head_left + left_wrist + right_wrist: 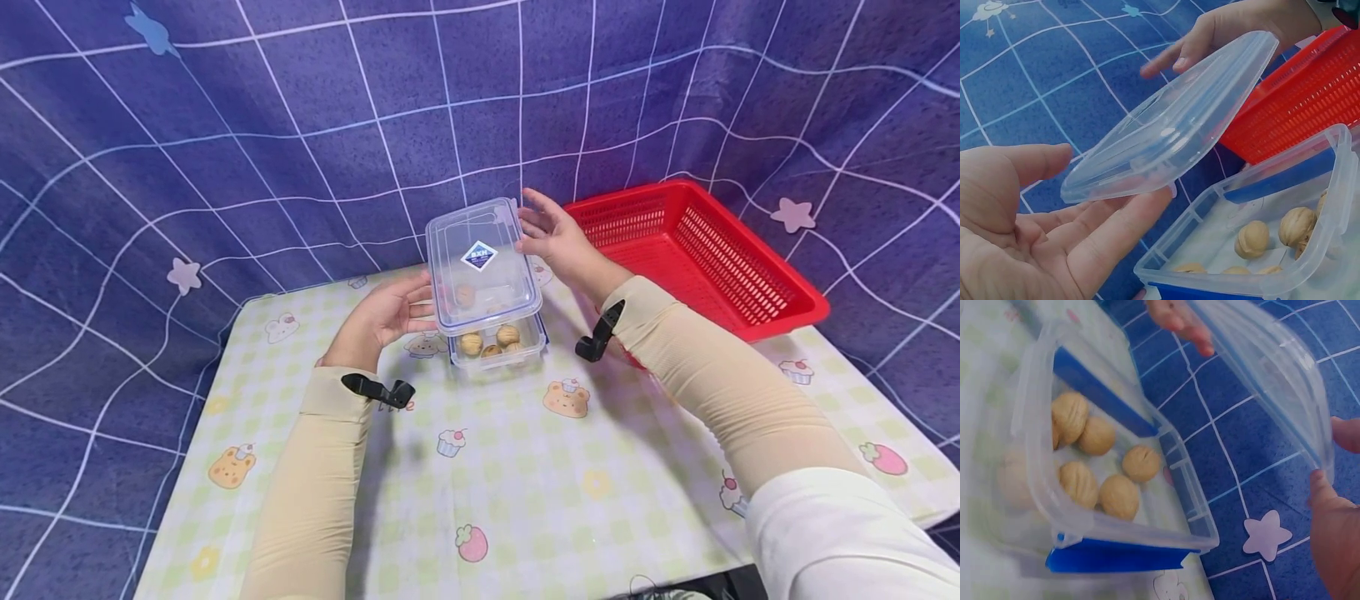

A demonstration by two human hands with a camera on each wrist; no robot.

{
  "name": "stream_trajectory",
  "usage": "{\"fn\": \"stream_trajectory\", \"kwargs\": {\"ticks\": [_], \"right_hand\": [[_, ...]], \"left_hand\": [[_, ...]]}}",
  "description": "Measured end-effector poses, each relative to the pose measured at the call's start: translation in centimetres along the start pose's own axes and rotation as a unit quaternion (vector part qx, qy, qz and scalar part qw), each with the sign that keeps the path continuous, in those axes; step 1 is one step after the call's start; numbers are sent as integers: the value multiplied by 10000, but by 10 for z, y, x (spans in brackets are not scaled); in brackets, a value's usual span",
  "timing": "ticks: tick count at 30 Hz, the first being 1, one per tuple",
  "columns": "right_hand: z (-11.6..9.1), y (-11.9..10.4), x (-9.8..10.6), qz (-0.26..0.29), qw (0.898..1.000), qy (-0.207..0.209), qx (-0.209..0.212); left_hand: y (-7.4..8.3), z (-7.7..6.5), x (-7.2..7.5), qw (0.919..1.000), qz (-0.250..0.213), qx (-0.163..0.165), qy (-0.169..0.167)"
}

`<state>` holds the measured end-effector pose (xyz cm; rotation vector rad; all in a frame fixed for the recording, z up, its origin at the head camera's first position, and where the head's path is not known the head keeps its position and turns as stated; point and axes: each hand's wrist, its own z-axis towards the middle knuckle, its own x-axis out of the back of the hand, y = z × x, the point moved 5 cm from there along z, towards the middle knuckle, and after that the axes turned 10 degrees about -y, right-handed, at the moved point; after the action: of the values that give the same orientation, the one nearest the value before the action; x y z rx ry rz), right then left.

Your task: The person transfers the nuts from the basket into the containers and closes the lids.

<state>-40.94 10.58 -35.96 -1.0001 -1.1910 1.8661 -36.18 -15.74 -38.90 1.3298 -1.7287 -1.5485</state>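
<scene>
A clear plastic lid (491,283) with a blue-and-white label is held tilted above a clear food container (480,364) with blue side clips. Several walnuts (1252,240) lie inside the container; some are seen only through the plastic. At the lid's left edge, my left hand (390,310) supports it from below with nearly straight fingers (1129,231), the thumb apart from it in the left wrist view. On the opposite side, my right hand (562,242) pinches the lid's edge between thumb and finger, as the right wrist view shows.
To the right stands a red plastic basket (697,267) with slotted walls, close beside my right forearm. A patterned cloth (525,492) covers the table. Behind it hangs a blue curtain (337,125) with white lines. Something dark (738,579) lies at the table's front edge.
</scene>
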Motion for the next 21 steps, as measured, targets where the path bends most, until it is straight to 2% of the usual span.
{"fn": "stream_trajectory", "kwargs": {"ticks": [4, 6, 10, 16, 21], "right_hand": [[1, 6, 0, 636, 9966, 21, -531], [1, 8, 0, 654, 9949, -12, -765], [-1, 12, 0, 149, 9925, -186, -1201], [-5, 15, -2, -854, 9795, -363, -1788], [-9, 8, -15, -1209, 9746, -83, -1884]], "left_hand": [[0, 0, 1, 9999, 61, -139, 22], [0, 1, 0, 9997, 67, -214, -3], [1, 0, 0, 9996, 77, -272, 45], [2, -2, 1, 9996, 70, -149, 223], [2, -3, 2, 9972, 473, -169, 552]]}}
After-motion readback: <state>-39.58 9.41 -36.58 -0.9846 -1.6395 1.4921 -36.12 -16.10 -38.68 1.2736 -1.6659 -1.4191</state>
